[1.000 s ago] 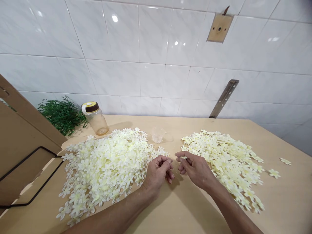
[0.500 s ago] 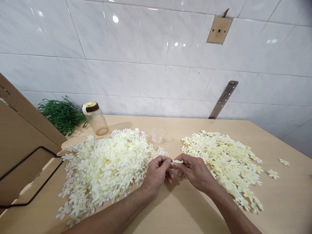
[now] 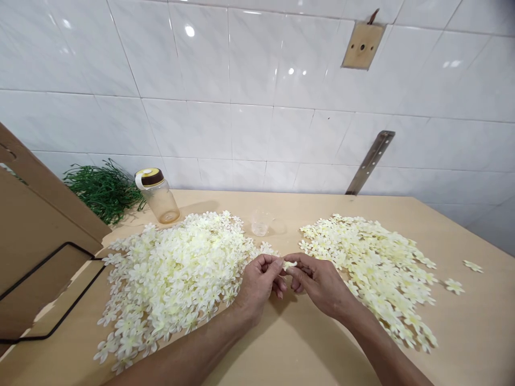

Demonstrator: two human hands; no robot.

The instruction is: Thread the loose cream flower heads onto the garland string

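Between my two hands, a small cream artificial flower (image 3: 288,265) is pinched at the fingertips, its petals partly covered. My left hand (image 3: 260,281) has thumb and forefinger closed at the flower's left side. Gripping the right side is my right hand (image 3: 316,279), fingers also closed. Left of my hands spreads a tall heap of white artificial flowers (image 3: 181,262). A flatter pile of pale yellow flowers (image 3: 378,262) lies to the right. Just behind my hands stands a small clear plastic cup (image 3: 260,222).
A bottle with a yellow and brown lid (image 3: 157,195) stands at the back left beside green artificial stems (image 3: 102,190). A cardboard box (image 3: 44,241) and a black metal frame (image 3: 52,338) occupy the left edge. A metal bracket (image 3: 370,162) is on the tiled wall.
The flower between my fingertips has turned and shifted slightly left, showing more of its petals. My right fingers have edged closer to my left hand.
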